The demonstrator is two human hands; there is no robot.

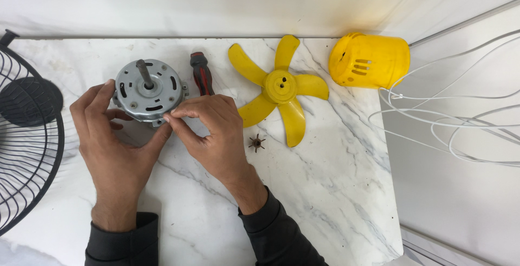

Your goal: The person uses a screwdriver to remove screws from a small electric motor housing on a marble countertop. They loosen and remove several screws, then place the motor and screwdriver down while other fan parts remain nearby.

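Note:
A round grey metal fan motor (149, 90) with an upright shaft stands on the white marble table (325, 190). My left hand (111, 141) cups its left and near side, fingers touching the housing. My right hand (214, 133) pinches at the motor's near right edge with thumb and forefinger; what it pinches is too small to tell. A red and black screwdriver (201, 73) lies just behind my right hand.
A yellow fan blade (279, 87) lies right of the screwdriver, with a small dark star-shaped nut (256, 143) near it. A yellow motor cover (368, 60) lies at the back right. A black wire fan guard (27, 130) is at the left edge. White cables (455, 119) trail off the table's right side.

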